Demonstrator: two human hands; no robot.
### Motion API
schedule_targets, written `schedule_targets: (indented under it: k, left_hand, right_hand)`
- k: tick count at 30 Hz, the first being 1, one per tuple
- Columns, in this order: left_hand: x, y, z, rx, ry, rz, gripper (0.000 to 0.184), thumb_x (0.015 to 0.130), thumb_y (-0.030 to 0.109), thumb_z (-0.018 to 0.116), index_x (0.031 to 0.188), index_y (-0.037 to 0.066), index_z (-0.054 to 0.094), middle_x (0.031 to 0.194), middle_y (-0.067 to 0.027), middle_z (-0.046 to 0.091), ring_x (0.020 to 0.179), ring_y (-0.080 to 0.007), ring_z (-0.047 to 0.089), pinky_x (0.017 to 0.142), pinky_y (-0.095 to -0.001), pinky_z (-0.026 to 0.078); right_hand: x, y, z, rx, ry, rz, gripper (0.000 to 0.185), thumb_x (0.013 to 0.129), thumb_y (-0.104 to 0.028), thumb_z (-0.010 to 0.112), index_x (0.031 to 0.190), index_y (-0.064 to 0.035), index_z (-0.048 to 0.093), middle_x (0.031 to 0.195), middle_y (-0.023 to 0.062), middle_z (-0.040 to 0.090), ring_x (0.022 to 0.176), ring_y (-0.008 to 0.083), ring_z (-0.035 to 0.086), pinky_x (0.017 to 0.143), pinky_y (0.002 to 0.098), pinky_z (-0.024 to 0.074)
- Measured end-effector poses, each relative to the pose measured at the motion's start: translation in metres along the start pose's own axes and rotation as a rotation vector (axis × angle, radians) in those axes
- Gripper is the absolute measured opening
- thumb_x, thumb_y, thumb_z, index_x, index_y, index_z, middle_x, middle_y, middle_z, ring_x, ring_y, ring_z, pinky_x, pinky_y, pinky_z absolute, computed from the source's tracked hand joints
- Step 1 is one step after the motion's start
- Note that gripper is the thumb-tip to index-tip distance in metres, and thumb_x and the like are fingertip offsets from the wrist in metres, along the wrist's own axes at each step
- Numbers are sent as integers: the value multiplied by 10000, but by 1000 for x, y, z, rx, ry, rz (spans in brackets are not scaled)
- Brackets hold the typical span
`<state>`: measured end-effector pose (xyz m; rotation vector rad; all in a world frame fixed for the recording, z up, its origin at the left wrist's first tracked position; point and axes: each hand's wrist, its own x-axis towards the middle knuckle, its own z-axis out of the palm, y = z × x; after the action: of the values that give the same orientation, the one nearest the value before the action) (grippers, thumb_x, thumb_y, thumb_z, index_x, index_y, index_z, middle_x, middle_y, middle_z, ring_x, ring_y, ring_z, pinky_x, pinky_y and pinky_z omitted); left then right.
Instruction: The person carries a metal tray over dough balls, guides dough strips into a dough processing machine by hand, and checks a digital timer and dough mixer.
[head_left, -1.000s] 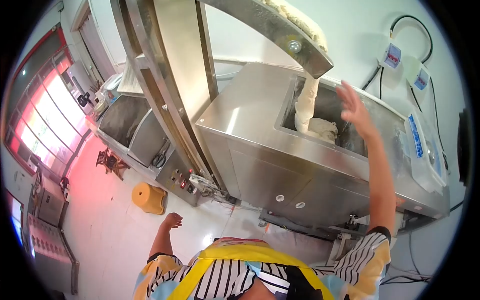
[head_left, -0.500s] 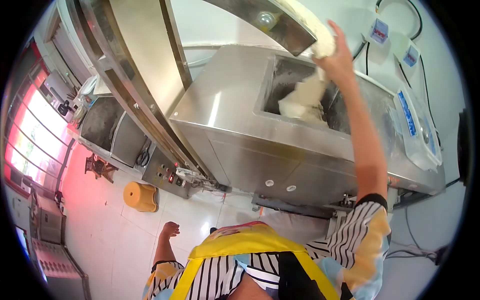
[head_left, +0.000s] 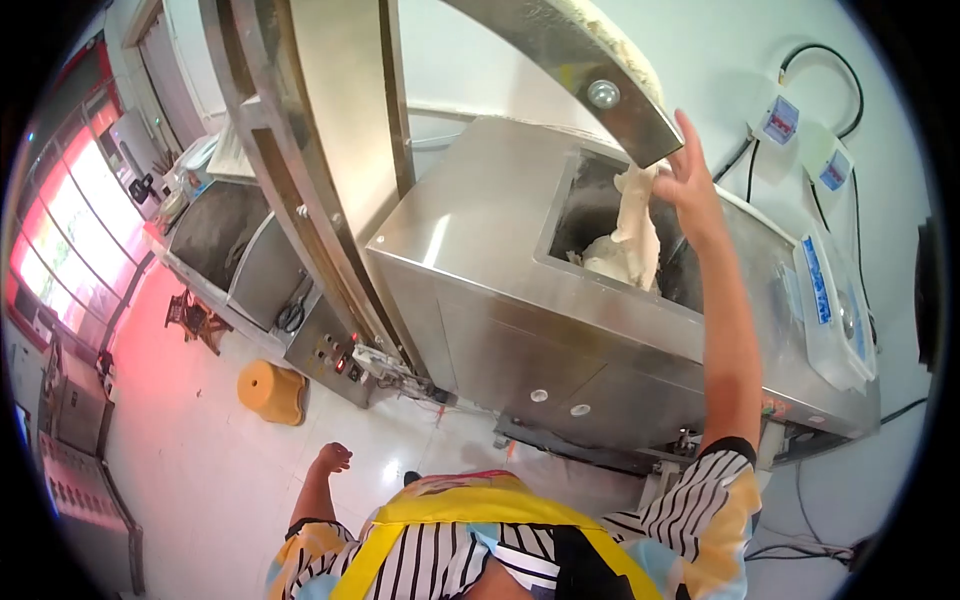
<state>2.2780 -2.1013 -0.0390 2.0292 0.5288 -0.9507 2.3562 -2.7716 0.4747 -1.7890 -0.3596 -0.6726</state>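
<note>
My right hand [head_left: 690, 180] is raised beside the lower end of a steel chute [head_left: 600, 85]. Its index finger points up and the fingers are spread; the fingertips are at a pale strip of dough [head_left: 638, 215]. That strip hangs from the chute's end into the rectangular opening [head_left: 580, 200] of a steel machine, where more dough [head_left: 605, 260] lies. Dough also coats the chute's far edge. Low at my left side, away from the machine, my left hand [head_left: 336, 457] hangs loosely curled with its fingers slightly apart and nothing visible in it.
A steel frame with a cream panel [head_left: 340, 110] rises left of the machine. Beyond it are a steel bin [head_left: 215, 235], scissors [head_left: 291, 317] and a control panel [head_left: 335, 355]. A yellow stool [head_left: 271, 392] stands on the floor. A white tub [head_left: 830, 320] sits on the machine's right end.
The view has shifted, so the machine appears lower. My right hand's fingers have spread at the chute's end, and the dough now hangs as a longer, narrower strip. My left hand stays low.
</note>
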Motion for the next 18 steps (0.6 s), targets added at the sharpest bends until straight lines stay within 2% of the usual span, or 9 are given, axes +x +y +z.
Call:
schedule_targets:
  k: [4,6,7,11,18]
  left_hand:
    - [-23,9,9,131,-13,-32,226,798,218,658,931,46,597,801,-76,648,685,-210,669,543,-345,532]
    - [-23,-1,10,45,18,-10,222,811,220,647,948,54,593,808,-75,650,684,-201,669,545,-337,531]
    - [-23,-7,11,26,16,-10,222,812,220,647,952,56,592,809,-74,650,682,-200,669,546,-335,530]
    - [-29,-23,16,17,36,-20,186,820,207,650,935,72,592,806,-86,647,682,-207,670,573,-346,523]
    - [-37,-35,16,3,55,-68,184,819,208,649,934,75,595,811,-87,647,686,-214,665,589,-355,523]
  right_hand:
    - [28,-11,32,171,30,-30,1013,639,-193,742,1452,-74,150,1326,171,380,1222,246,382,1020,355,317]
    - [35,-6,39,166,0,-45,990,644,-165,722,1449,-65,156,1315,163,398,1211,243,398,1016,364,327]
    - [33,-7,38,105,47,-45,928,648,-115,692,1433,-50,202,1252,142,468,1144,229,465,971,347,380]
    - [15,-35,28,-34,95,-20,806,665,-70,673,1386,-34,315,1139,96,548,1001,191,543,861,292,441]
    - [6,-19,33,-128,60,116,839,676,-140,702,1395,-5,290,1158,106,538,1016,187,531,895,323,419]
